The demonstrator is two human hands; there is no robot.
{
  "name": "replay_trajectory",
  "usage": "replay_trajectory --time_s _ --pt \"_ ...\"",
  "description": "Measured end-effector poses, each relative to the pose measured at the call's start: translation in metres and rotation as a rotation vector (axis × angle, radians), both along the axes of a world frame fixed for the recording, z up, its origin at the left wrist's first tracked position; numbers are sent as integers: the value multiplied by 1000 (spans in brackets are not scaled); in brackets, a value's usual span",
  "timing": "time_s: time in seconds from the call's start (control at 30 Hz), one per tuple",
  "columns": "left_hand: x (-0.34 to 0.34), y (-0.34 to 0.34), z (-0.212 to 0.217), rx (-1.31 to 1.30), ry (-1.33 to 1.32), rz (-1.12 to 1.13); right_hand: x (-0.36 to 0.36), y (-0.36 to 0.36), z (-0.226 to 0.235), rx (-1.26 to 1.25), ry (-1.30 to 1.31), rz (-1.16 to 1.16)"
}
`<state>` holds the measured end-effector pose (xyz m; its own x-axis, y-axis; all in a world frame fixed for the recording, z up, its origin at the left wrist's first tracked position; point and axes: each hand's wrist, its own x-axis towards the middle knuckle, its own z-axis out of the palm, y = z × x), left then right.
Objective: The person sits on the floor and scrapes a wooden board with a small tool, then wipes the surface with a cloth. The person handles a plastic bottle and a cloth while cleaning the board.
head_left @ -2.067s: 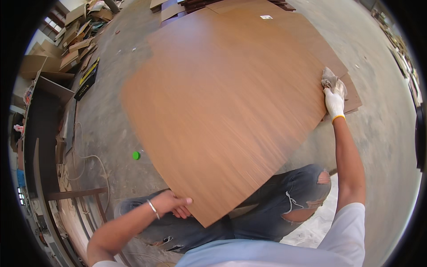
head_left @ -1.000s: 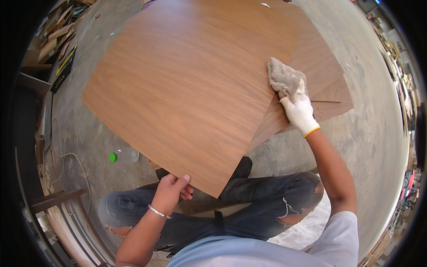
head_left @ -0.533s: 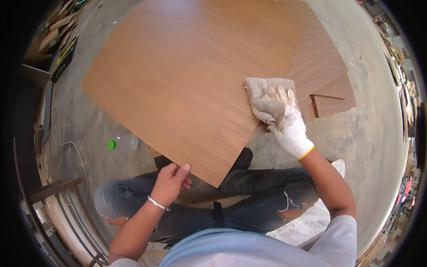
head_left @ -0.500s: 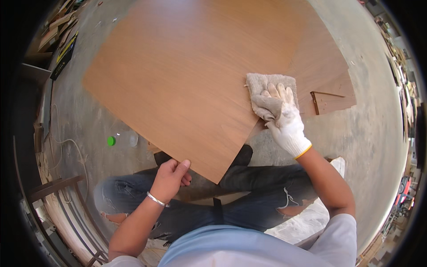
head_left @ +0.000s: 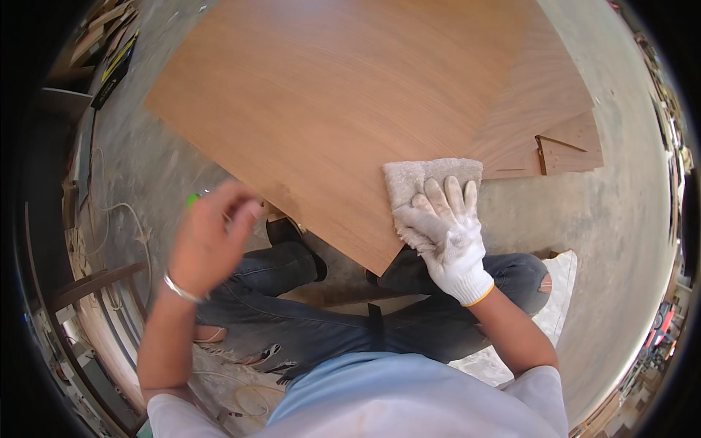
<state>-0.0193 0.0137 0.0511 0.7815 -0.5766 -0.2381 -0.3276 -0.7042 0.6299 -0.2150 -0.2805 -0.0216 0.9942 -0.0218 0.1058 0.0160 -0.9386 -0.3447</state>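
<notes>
A large brown wooden board (head_left: 321, 109) lies before me, one corner pointing toward my legs. My right hand (head_left: 453, 237), in a white knitted glove with a yellow cuff edge, presses a folded grey cloth (head_left: 420, 179) on the board's right edge near that corner. Its fingers lie over the cloth, and a fold is gathered by the thumb. My left hand (head_left: 212, 237), bare with a silver bracelet at the wrist, is raised beside the board's left edge, apart from it. Motion blurs its fingers, and I cannot make out anything in them.
Under the board's right side lies another wooden panel (head_left: 558, 91) with a thin notched piece (head_left: 542, 155) on it. A green cap (head_left: 193, 198) shows partly behind my left hand. A brown frame (head_left: 95, 285) and a pale cable (head_left: 135, 212) lie at the left.
My left hand has let go of the board's near-left edge and moved up and left. My right hand and the cloth have come nearer to me along the board's right edge.
</notes>
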Motion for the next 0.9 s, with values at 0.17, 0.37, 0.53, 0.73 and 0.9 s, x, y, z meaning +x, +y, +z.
replay_trajectory --time_s 0.17,0.37,0.53,0.73,0.9 --pt "122 12 -52 50 -399 21 -2 62 8 135 4 265" --pt "227 22 -125 100 -841 -94 18 81 21 257 24 375" --pt "331 79 -132 237 -562 205 9 76 36 184 119 402" --pt "407 142 -160 288 -716 298 10 80 41 97 169 428" --pt "373 134 -182 274 -917 294 2 67 49 10 198 370"
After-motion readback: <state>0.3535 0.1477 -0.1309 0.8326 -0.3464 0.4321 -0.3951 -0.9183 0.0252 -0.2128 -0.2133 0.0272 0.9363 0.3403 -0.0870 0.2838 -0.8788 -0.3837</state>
